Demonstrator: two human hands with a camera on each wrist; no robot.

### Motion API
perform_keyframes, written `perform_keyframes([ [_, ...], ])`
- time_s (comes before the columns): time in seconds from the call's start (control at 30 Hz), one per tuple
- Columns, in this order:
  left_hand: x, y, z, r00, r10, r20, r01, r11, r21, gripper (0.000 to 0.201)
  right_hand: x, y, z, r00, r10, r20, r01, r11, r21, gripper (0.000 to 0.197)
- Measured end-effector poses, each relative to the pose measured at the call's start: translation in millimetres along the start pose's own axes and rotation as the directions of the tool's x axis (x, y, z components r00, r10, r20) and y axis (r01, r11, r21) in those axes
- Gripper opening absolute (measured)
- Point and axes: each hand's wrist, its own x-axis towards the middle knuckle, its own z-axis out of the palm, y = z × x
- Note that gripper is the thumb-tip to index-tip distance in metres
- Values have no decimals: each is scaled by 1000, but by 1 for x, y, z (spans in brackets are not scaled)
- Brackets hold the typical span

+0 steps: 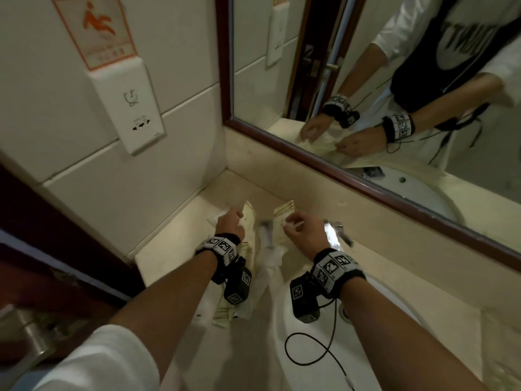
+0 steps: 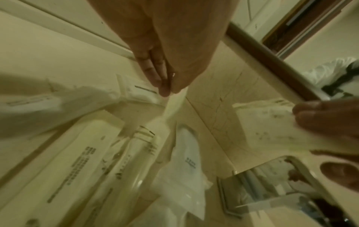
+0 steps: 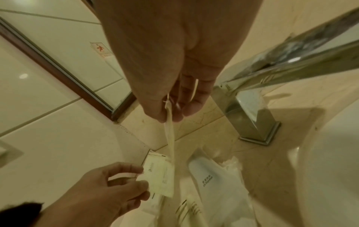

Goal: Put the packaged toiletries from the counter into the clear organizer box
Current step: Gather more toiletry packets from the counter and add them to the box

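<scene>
While the right hand pinches a flat cream printed sachet between thumb and fingertips above the beige stone counter beside the chrome faucet, the left hand pinches a small white packet near the back left corner; more cream and clear-wrapped packets lie below (organizer box not discernible).

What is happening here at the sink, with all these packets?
A person is sorting packaged toiletries on the counter beside the sink. The right hand pinches a flat cream packet and holds it up. The left hand has its fingers on a small sachet. More packets lie below.
</scene>
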Motion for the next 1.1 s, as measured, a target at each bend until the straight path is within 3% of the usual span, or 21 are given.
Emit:
perform_keyframes([
  [0.17,-17,15,-4,999,7,39,-6,999,-34,40,-19,-1,-23,998,25,-51,-23,999,42,9],
  [0.47,-62,77,19,970,233,69,-228,971,-78,17,-64,28,-85,974,38,-226,-15,995,100,8],
  [0.63,-95,120,47,957,287,41,-282,955,-90,12,-105,63,-137,944,75,-322,-40,993,114,9],
  [0.9,-150,181,99,903,393,172,-381,919,-99,9,-176,132,-213,854,280,-438,-205,956,211,21],
  [1.03,-187,204,133,857,443,263,-437,896,-84,1,-216,163,-242,797,341,-499,-254,938,235,15],
  [1.1,-204,213,151,827,474,301,-468,878,-97,14,-235,179,-255,772,370,-517,-283,928,242,14],
])
